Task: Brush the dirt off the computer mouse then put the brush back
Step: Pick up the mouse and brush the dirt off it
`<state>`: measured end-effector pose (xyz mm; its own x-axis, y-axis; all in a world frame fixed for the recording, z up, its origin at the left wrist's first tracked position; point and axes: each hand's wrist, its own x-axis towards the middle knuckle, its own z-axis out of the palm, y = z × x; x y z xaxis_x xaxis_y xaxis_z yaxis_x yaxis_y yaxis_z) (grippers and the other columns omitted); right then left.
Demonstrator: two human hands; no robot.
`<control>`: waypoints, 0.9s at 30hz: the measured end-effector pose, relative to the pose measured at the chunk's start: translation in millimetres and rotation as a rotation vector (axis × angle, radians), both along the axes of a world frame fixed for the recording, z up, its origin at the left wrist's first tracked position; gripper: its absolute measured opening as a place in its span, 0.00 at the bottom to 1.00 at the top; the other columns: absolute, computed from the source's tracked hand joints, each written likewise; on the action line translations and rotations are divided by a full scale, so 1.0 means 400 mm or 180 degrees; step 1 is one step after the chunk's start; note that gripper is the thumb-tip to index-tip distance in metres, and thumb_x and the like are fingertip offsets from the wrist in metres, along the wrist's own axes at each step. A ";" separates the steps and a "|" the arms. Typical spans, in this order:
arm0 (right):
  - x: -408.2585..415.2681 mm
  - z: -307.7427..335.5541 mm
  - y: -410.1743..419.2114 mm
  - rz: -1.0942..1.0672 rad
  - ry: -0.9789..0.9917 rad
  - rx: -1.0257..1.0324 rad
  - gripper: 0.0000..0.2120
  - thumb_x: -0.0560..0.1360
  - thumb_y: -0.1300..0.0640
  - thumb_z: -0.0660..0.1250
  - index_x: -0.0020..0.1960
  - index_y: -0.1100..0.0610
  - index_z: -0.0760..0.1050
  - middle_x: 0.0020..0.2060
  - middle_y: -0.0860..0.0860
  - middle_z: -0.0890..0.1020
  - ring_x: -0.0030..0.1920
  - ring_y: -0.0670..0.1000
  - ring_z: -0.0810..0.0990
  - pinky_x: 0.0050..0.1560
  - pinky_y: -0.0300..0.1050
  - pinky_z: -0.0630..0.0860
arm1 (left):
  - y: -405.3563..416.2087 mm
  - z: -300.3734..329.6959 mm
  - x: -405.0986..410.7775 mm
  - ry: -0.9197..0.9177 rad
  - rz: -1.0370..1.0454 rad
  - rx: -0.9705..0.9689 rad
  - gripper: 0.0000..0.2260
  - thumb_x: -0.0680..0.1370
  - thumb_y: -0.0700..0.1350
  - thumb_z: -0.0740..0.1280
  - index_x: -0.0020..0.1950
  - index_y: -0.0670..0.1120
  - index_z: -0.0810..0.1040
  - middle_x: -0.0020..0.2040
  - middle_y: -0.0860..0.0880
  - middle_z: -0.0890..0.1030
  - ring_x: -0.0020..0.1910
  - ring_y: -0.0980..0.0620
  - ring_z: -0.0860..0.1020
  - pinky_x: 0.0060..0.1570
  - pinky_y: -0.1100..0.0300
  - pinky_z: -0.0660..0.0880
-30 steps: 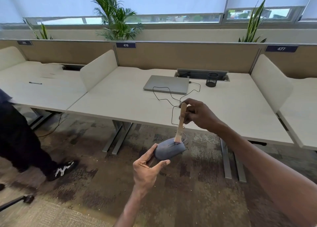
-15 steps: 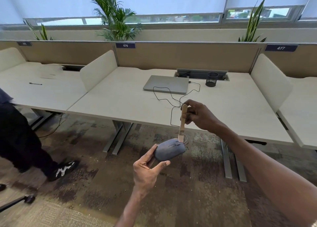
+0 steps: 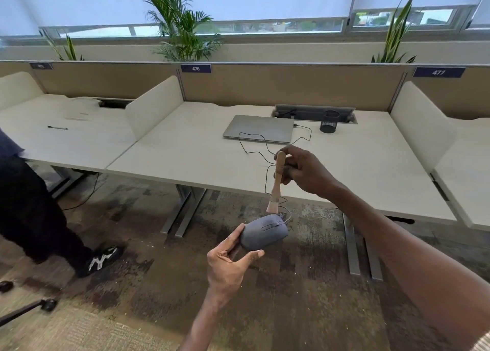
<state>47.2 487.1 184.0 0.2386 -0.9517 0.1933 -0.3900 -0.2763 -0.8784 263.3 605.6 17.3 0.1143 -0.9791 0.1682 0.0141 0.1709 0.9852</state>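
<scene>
A grey wired computer mouse is held in the air over the floor, in front of the desk. My left hand grips its near end between thumb and fingers. A small wooden-handled brush points down, its pale bristles just above the mouse's far end near the wheel. My right hand pinches the brush handle near its top. The mouse's thin black cable runs up over the desk edge toward a shut grey laptop.
The pale desk has a black mesh pen cup by a cable slot and white side dividers. A person's dark trouser leg and black shoe stand on the carpet at left. A tripod foot lies at lower left.
The brush tip has moved from the mouse's middle toward its far end and lifted slightly. My left hand and the mouse have stayed nearly still.
</scene>
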 end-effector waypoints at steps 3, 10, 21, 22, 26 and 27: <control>0.011 0.000 0.002 0.0219 0.0274 0.0096 0.16 0.75 0.81 0.55 0.56 0.67 0.72 0.41 0.67 0.81 0.41 0.61 0.82 0.40 0.47 0.82 | -0.001 0.005 -0.003 0.0022 -0.0031 -0.0006 0.35 0.59 0.54 0.87 0.65 0.58 0.81 0.63 0.49 0.84 0.63 0.47 0.82 0.61 0.52 0.79; 0.046 -0.002 -0.001 -0.0104 0.0443 -0.0053 0.14 0.75 0.77 0.61 0.55 0.64 0.74 0.40 0.67 0.83 0.34 0.58 0.82 0.41 0.55 0.82 | 0.006 0.003 -0.007 0.0126 -0.0136 0.0000 0.37 0.59 0.52 0.87 0.66 0.52 0.81 0.62 0.49 0.84 0.62 0.46 0.83 0.59 0.55 0.80; 0.101 0.016 0.014 0.0082 0.0485 0.0040 0.13 0.74 0.69 0.73 0.58 0.63 0.76 0.35 0.57 0.84 0.33 0.55 0.86 0.40 0.50 0.86 | -0.006 0.010 -0.002 0.0207 -0.0068 -0.0020 0.35 0.60 0.52 0.87 0.65 0.57 0.82 0.61 0.50 0.84 0.62 0.48 0.83 0.58 0.58 0.80; 0.096 0.016 0.015 0.0042 0.0512 0.0020 0.13 0.74 0.69 0.72 0.58 0.63 0.77 0.35 0.58 0.84 0.34 0.56 0.86 0.40 0.51 0.86 | -0.006 0.010 -0.002 0.0226 -0.0063 -0.0016 0.34 0.59 0.53 0.87 0.65 0.57 0.82 0.61 0.50 0.84 0.62 0.48 0.83 0.58 0.58 0.80; 0.081 0.021 0.014 -0.0161 0.0749 -0.0348 0.14 0.75 0.69 0.71 0.60 0.63 0.76 0.38 0.61 0.84 0.34 0.56 0.85 0.37 0.40 0.83 | -0.006 0.002 0.004 0.0245 -0.0057 -0.0036 0.34 0.59 0.54 0.87 0.64 0.56 0.82 0.62 0.48 0.84 0.62 0.47 0.83 0.59 0.57 0.80; 0.080 0.023 0.014 -0.0194 0.0727 -0.0423 0.14 0.75 0.68 0.71 0.60 0.63 0.76 0.37 0.60 0.84 0.33 0.53 0.85 0.36 0.37 0.81 | -0.007 0.003 0.004 0.0265 -0.0053 -0.0037 0.34 0.59 0.54 0.87 0.64 0.56 0.83 0.62 0.48 0.84 0.62 0.47 0.83 0.59 0.56 0.80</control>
